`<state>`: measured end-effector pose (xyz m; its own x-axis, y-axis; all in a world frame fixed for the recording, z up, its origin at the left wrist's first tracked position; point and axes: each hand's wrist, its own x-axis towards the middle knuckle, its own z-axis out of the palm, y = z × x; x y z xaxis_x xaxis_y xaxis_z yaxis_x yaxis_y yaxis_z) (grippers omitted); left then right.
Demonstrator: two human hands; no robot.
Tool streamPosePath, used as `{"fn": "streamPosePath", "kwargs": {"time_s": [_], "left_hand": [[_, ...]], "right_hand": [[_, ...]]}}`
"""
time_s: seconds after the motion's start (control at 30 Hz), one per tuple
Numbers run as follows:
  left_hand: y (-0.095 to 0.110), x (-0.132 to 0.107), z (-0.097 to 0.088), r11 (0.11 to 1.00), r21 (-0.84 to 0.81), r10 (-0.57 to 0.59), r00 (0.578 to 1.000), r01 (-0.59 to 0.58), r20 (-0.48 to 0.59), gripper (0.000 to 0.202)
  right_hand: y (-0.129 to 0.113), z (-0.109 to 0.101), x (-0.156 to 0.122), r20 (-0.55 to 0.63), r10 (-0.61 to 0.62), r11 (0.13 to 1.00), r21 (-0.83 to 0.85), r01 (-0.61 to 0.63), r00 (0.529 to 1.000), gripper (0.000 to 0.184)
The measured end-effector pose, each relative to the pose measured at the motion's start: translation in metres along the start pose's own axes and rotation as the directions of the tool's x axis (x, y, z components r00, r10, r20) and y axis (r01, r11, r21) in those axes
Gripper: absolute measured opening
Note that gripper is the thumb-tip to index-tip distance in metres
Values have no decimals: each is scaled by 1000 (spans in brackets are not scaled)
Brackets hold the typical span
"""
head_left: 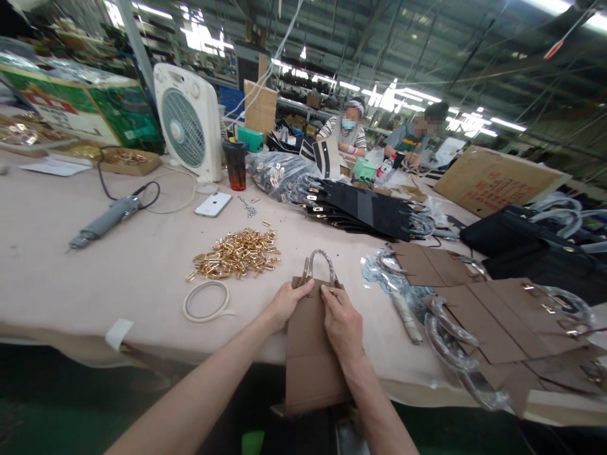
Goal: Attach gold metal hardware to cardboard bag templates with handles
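Observation:
A brown handbag panel (308, 354) with a plastic-wrapped handle (322, 256) lies over the table's front edge, its lower part hanging toward me. My left hand (288, 304) grips its upper left edge, thumb on top near the base of the handle. My right hand (342, 319) is closed at the upper right, fingers pressed on the panel beside the other handle base. Any small part under those fingertips is hidden. Left of the panel lie a heap of gold-coloured metal fittings (239, 253) and a roll of tape (207, 301).
Stacked brown bag panels (497, 316) lie at right, near black bags (535, 246). Black panels (360, 205) are piled behind. At left are a power screwdriver (107, 221), a phone (213, 204), a tumbler (236, 165) and a fan (187, 123). Two people work across the table.

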<state>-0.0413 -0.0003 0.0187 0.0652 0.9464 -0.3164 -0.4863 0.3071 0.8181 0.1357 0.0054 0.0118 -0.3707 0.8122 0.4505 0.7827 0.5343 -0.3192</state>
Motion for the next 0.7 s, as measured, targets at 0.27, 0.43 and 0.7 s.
{"fn": "streamPosePath", "kwargs": {"time_s": [0.27,0.43,0.7], "left_hand": [[-1,-2,0,997,65,30,999,-32,25,51],[-2,-4,4,957,212,192,981,-196,40,39],[-8,-40,14,336,918,624,779,-210,-51,46]], "right_hand": [[-12,-12,-19,165,-9,1000,-23,13,986,74],[-11,-13,-24,98,76,970,221,-96,992,67],[14,-18,-31,62,480,718,546,-433,875,72]]}}
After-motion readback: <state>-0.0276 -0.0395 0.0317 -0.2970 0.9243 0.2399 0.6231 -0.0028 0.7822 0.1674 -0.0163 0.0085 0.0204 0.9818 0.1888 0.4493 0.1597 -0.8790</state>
